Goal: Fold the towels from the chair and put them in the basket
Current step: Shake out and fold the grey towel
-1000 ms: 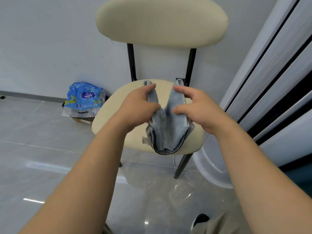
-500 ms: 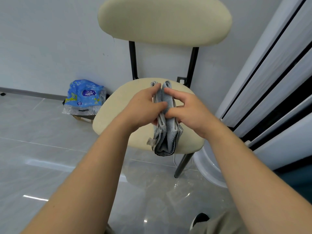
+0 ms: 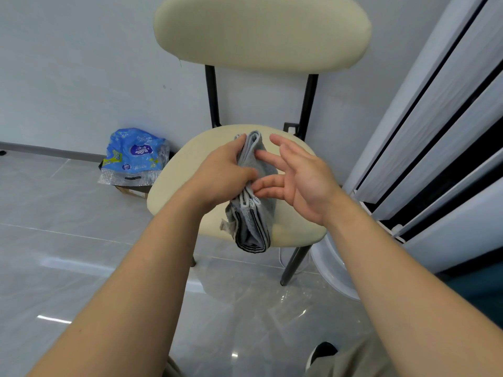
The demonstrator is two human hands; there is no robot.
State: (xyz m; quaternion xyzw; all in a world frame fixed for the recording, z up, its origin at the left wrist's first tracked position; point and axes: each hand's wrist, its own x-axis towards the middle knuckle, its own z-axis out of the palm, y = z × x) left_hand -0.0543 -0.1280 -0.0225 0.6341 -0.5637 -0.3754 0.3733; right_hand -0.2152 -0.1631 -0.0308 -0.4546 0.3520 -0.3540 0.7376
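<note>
A small grey towel (image 3: 251, 227) with a dark striped hem hangs folded into a narrow bundle above the cream chair seat (image 3: 174, 180). My left hand (image 3: 221, 176) grips the folded towel from its left side, fingers curled round the upper part. My right hand (image 3: 296, 178) is just to the right of it with fingers spread and straight, the fingertips touching the towel's right face. The chair's cream backrest (image 3: 261, 31) rises behind on two black posts. No basket is in view.
A blue plastic pack (image 3: 134, 156) lies on a cardboard piece on the grey tiled floor left of the chair, by the wall. A white appliance with dark slats (image 3: 435, 126) stands at the right, its round white base (image 3: 330, 270) beside the chair leg.
The towel's two halves were brought together into one narrow fold. My right hand has since let go and opened its fingers, while my left hand keeps hold of the bundle.
</note>
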